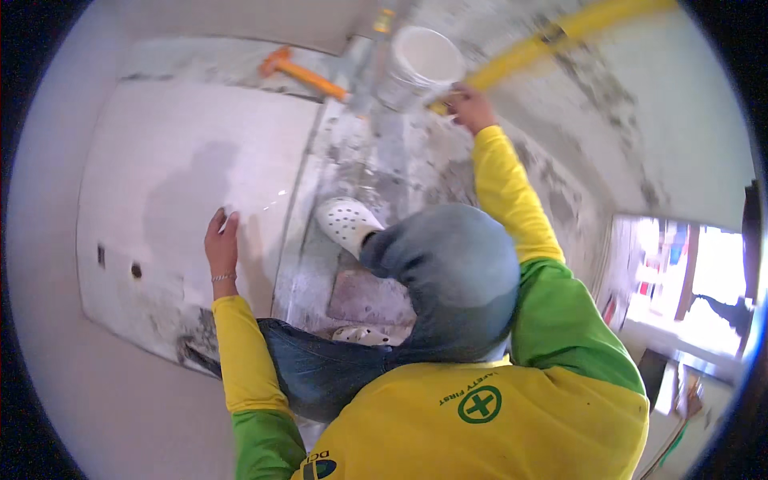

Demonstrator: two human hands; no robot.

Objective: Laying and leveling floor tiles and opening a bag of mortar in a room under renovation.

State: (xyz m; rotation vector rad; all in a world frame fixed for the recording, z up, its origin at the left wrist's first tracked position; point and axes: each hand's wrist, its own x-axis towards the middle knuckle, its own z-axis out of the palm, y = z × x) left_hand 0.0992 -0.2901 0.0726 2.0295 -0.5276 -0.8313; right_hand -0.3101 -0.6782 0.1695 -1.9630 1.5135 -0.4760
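Note:
My right hand (470, 109), reached out ahead, is closed on the near end of a long yellow spirit level (552, 44). The level slants away to the upper right and is slightly blurred. Just left of that hand is a white plastic bucket (424, 64). Over a large pale panel (192, 152) at the left, my left hand (222, 244) has its thumb and fingers apart, with nothing visible held. Whether its fingertips touch the panel I cannot tell. A bracelet circles that wrist.
An orange hammer (308, 78) lies beyond the panel's far edge. A tool with a yellow end (382, 22) stands beside the bucket. My foot in a white clog (350, 226) rests on the stained concrete. At the right is a bright window opening (680, 272).

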